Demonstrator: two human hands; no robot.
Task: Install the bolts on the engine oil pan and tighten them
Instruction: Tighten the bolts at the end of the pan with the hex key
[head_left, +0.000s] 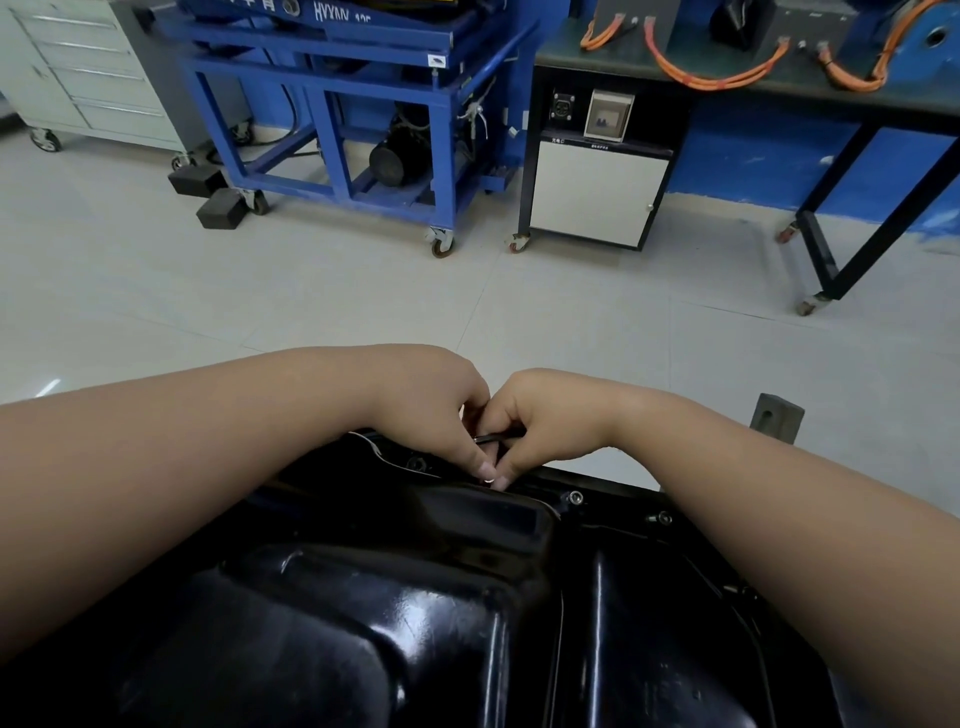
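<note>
Oil pan (415, 597) fills 6 o'clock; its far flange (618, 505) at 12 is where I'm working, two bolts (575, 498) already seated toward 1. Right grip (540, 422) pinches a thin dark tool (493, 438) there, left grip (441, 415) curls at its tip, probably steadying it over a bolt; can't tell if left actually holds it.

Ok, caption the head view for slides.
Left hand and right hand grip a thin tool at the far rim of the oil pan.
</note>
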